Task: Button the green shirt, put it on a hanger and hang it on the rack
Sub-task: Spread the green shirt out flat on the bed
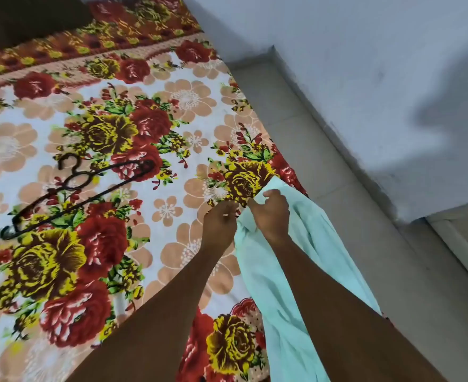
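At the bed's (62,111) right edge both hands, left (218,226) and right (271,213), pinch the shirt (271,285); hanger (75,188) lies well left.

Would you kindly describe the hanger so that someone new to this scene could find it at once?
Start from the floral bedspread that fills the left of the view. On its left half, well away from both hands and the green shirt, lies the hanger, flat and empty. It is the only thin black outline there, with a curled hook, against red and yellow flowers.

To your left the bed (150,86) lies open, with only the hanger (78,188) on it. The wall (365,78) closes off your right.
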